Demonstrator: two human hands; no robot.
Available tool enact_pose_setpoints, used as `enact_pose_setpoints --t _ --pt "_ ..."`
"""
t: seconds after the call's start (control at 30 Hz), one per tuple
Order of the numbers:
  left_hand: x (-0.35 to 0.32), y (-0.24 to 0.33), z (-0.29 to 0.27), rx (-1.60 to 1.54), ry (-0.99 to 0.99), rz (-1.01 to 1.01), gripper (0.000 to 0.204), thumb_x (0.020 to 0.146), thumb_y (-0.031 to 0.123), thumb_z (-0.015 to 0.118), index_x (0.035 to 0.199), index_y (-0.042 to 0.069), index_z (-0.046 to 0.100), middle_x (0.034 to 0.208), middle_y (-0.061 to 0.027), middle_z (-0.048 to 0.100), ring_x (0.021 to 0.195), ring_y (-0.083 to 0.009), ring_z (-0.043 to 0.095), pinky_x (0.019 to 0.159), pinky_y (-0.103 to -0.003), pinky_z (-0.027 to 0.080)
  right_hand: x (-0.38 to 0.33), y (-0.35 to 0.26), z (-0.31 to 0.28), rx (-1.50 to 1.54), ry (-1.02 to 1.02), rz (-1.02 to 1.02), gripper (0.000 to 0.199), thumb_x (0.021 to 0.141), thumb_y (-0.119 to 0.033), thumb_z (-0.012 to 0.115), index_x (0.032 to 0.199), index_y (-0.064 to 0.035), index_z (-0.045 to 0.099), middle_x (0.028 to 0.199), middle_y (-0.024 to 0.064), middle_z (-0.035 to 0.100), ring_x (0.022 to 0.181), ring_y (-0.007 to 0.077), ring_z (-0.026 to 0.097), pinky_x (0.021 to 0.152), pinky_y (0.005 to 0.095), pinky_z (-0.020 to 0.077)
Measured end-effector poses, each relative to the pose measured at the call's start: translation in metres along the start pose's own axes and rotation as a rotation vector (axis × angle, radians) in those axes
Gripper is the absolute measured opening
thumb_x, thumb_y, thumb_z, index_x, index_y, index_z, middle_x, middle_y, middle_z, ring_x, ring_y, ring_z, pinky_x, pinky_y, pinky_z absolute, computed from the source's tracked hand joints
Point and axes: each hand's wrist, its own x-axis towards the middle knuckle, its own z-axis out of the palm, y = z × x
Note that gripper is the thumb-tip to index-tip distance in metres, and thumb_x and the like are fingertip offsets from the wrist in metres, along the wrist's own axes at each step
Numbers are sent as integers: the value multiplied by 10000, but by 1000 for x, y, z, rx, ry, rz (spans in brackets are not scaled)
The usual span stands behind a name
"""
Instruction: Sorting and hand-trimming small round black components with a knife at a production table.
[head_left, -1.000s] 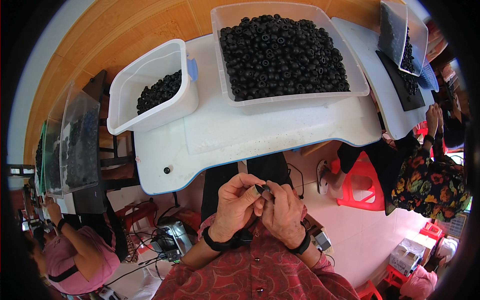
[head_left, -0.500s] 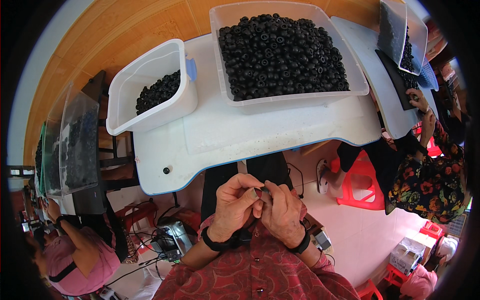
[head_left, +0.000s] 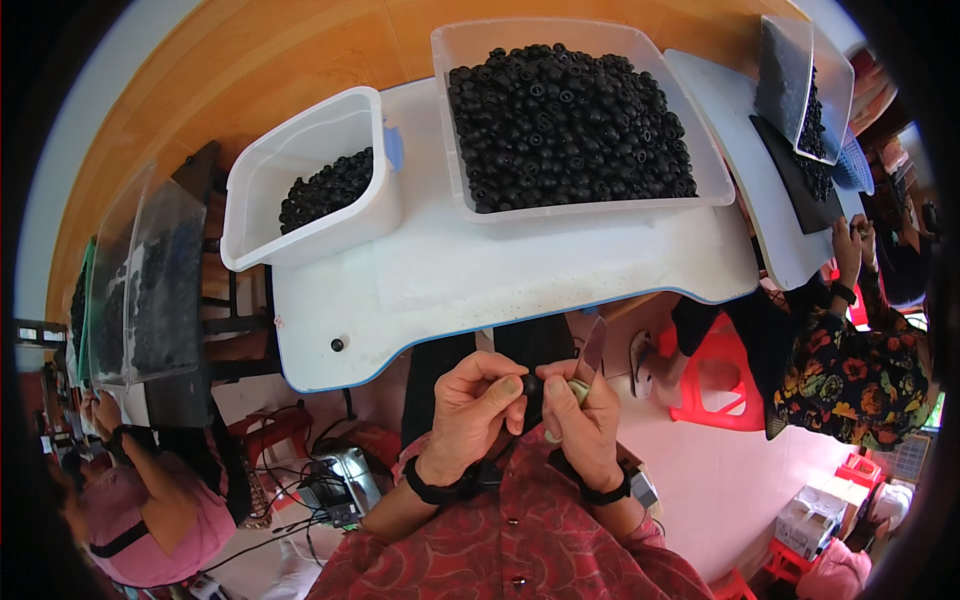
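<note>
Between the thumb and fingers of my left hand (head_left: 482, 398) is a small round black part (head_left: 531, 386), closely pinched. My right hand (head_left: 585, 425) is beside it, closed around the pale green handle of a small knife (head_left: 595, 348). The thin blade points up and away from the black part. Both hands are over my lap, just off the near edge of the white table (head_left: 470, 290). A single black part (head_left: 337, 344) lies on the table's left corner.
A large clear tub (head_left: 590, 208) heaped with black parts stands on the table. Left of it, a smaller white tub (head_left: 310, 245) holds fewer. Co-workers sit at both sides. A red stool (head_left: 715, 385) and cables (head_left: 290, 480) are on the floor around me.
My right hand has turned and moved slightly right, lifting the knife blade into view. The black part now shows in my left fingers. At the right, the co-worker's hands have drawn back from the dark mat.
</note>
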Motion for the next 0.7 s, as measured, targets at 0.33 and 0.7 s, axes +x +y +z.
enact_pose_setpoints --t 0.33,0.7 --pt "-5 7 -2 -104 -53 -67 116 916 89 609 979 -9 607 780 -71 588 573 -99 544 461 -222 441 -1 -7 9 321 -124 28 73 937 -93 587 927 -21 594 602 -42 479 469 15 387 413 185 290" --pt "-2 12 -5 -213 -89 -138 161 930 155 601 974 0 601 834 -67 607 560 -85 530 446 -213 416 -2 -11 17 301 -116 57 72 930 -88 589 935 -18 572 614 -47 487 488 11 400 434 178 309"
